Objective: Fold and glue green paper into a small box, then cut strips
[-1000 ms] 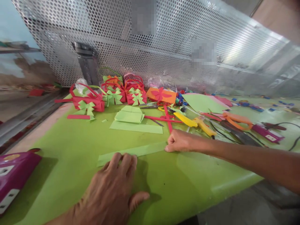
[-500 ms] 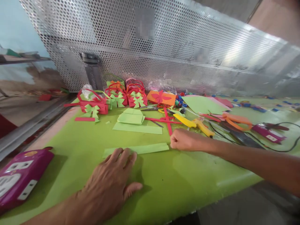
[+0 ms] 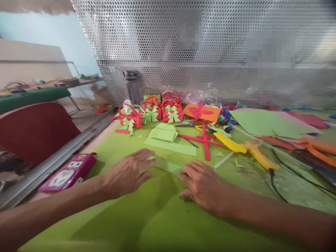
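A narrow light green paper strip (image 3: 169, 166) lies on the green table between my two hands, blurred by motion. My left hand (image 3: 131, 172) is at its left end, palm down, with fingers stretched out and the thumb apart. At the right end is my right hand (image 3: 201, 185). Its fingers bend down over the strip's end, and the thumb stands apart. Just behind the strip are a folded light green paper piece (image 3: 164, 133) and another flat green strip (image 3: 170, 146). Crossed red paper strips (image 3: 205, 145) lie farther right.
Small red paper baskets with green bows (image 3: 172, 112) stand at the back beside a bottle (image 3: 133, 87). A yellow glue gun (image 3: 253, 152) with a black cord lies right. A purple power strip (image 3: 70, 173) is left. A perforated metal panel (image 3: 157, 45) closes the back.
The view has swung left. My left hand has shifted to the strip's left end. My right hand has changed from a fist to loosely bent fingers over its right end.
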`<control>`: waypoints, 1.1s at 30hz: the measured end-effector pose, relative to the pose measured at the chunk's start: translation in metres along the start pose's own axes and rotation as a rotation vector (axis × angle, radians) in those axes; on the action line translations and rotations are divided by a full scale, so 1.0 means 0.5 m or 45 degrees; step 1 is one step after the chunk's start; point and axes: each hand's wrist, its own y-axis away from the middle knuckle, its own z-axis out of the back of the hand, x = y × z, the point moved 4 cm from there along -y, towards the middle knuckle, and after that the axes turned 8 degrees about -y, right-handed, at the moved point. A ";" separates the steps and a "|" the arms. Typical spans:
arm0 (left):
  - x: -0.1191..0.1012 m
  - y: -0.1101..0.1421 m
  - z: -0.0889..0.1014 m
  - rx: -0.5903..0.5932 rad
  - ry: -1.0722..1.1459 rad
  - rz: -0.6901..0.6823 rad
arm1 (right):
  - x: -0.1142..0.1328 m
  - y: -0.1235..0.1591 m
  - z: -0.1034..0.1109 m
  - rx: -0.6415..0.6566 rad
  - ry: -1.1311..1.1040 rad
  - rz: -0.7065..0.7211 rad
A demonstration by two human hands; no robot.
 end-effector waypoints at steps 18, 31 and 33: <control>-0.005 -0.137 -0.052 0.845 0.760 0.614 | 0.009 0.017 -0.031 -0.224 0.049 0.128; 0.077 -0.092 -0.061 0.764 0.799 0.803 | 0.010 0.015 -0.037 -0.165 0.056 0.114; 0.095 -0.084 -0.060 0.753 0.805 0.831 | 0.009 0.013 -0.035 -0.182 0.066 0.100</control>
